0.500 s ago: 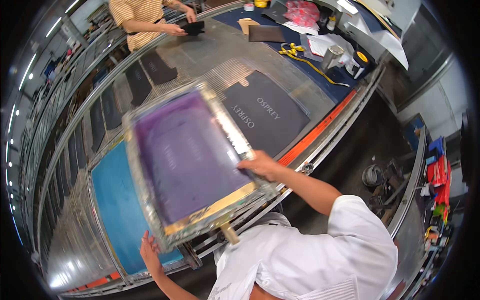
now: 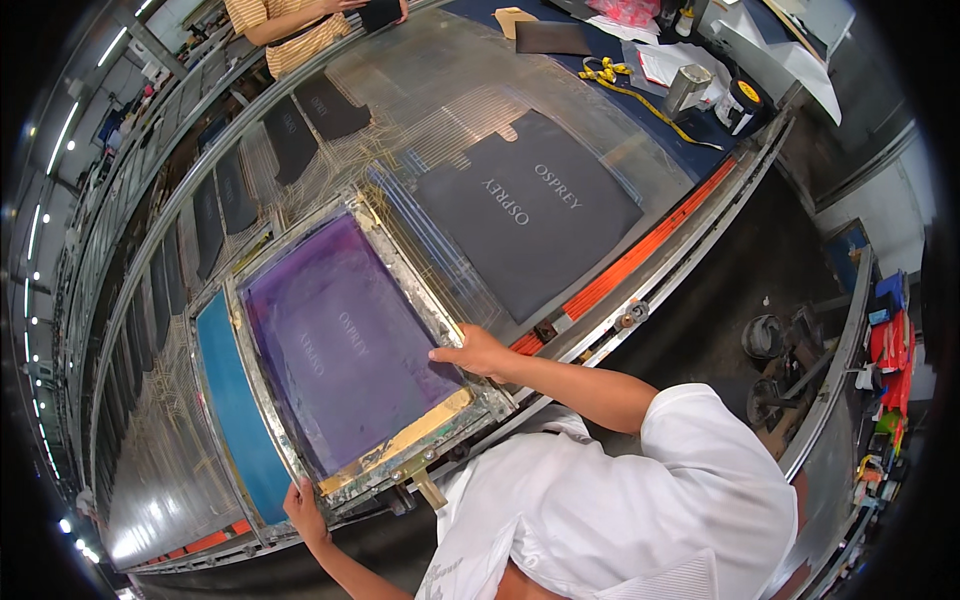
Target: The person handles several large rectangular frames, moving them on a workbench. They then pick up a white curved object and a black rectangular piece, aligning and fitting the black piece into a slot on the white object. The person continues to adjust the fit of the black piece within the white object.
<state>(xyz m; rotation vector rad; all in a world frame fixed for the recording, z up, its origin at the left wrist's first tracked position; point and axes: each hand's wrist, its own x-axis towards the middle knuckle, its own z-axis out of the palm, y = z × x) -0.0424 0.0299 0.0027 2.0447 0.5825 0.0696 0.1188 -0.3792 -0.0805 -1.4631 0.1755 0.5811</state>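
A screen-printing frame (image 2: 345,335) with purple mesh and a worn, ink-stained rim lies low over the table in front of me. Pale lettering shows in its mesh, and tan tape runs along its near end. My right hand (image 2: 478,352) is closed on the frame's right side, thumb over the rim. At the near left corner, my left hand (image 2: 304,510) grips the rim. A second screen with teal mesh (image 2: 237,415) sits just left, partly covered by the purple one. Right of the frame, a dark panel (image 2: 535,215) with pale lettering lies flat.
More dark printed pieces (image 2: 290,140) line the far side of the long table (image 2: 420,85). A person in a striped shirt (image 2: 275,40) holds something dark there. A yellow measuring tape (image 2: 650,115), a metal can (image 2: 687,90) and a black tub (image 2: 738,105) stand back right. An orange strip (image 2: 650,240) follows the near edge.
The purple screen has come down and left onto the table, covering more of the teal screen. My left hand has closed on its near corner. The other person's hands moved up.
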